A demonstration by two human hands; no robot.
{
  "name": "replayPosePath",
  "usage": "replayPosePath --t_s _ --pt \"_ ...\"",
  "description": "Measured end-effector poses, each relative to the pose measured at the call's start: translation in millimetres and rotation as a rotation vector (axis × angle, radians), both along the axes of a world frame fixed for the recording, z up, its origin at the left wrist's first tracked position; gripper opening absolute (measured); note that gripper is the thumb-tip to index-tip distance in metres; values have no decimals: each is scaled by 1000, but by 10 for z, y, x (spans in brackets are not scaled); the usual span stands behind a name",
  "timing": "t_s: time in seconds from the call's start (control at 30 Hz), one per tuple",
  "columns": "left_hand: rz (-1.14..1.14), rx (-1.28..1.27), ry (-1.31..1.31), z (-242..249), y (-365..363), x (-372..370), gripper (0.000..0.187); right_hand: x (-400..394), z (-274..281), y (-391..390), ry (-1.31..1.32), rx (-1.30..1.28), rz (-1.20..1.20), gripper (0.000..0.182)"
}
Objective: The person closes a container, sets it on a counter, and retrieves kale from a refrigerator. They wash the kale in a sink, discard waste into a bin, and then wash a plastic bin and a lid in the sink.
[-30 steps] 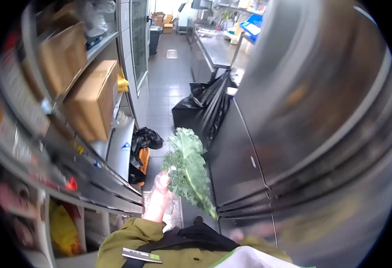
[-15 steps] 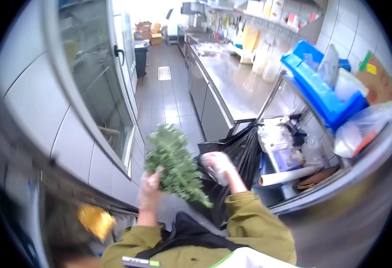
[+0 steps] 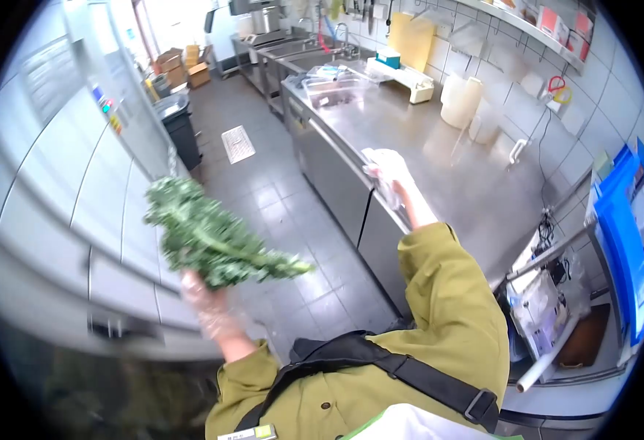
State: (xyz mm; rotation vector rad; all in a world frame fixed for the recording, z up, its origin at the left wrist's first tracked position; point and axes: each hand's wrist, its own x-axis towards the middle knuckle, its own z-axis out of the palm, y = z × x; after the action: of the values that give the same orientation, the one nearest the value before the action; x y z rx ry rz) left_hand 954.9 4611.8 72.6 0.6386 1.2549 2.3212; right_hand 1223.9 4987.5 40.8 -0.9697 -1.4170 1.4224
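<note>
A leafy bunch of curly green kale (image 3: 208, 235) is in my left hand (image 3: 208, 304), which wears a clear plastic glove. The fingers close around its underside. Its leafy tops point up and left, and the pale stem ends stick out to the right, above the floor. My right hand (image 3: 391, 176), also in a loose clear glove, hovers by the front edge of the steel counter (image 3: 424, 161). Its fingers are loosely bent and apart, with nothing visible in them; crumpled glove plastic partly covers them.
A clear plastic container (image 3: 336, 92) and white jugs (image 3: 461, 101) stand on the counter. Along the left wall is a dark bin (image 3: 179, 128), with cardboard boxes (image 3: 171, 66) farther back. A rack with a blue crate (image 3: 623, 242) and a white roll (image 3: 546, 359) is at right.
My view has turned right and moved forward past the black bag and rack. The kale has swung left, its stems now to the right. My right hand has moved from the bag to the counter edge.
</note>
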Motion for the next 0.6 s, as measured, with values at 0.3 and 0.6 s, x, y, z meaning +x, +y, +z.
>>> replayPosePath --t_s 0.3,0.6 --pt "188 190 -130 -18 2587 -2893 47 -1558 -439 3848 254 -260 -600 21" --pt "-256 -77 -96 210 6581 -4555 48 -1010 -619 6159 165 -344 -882 30"
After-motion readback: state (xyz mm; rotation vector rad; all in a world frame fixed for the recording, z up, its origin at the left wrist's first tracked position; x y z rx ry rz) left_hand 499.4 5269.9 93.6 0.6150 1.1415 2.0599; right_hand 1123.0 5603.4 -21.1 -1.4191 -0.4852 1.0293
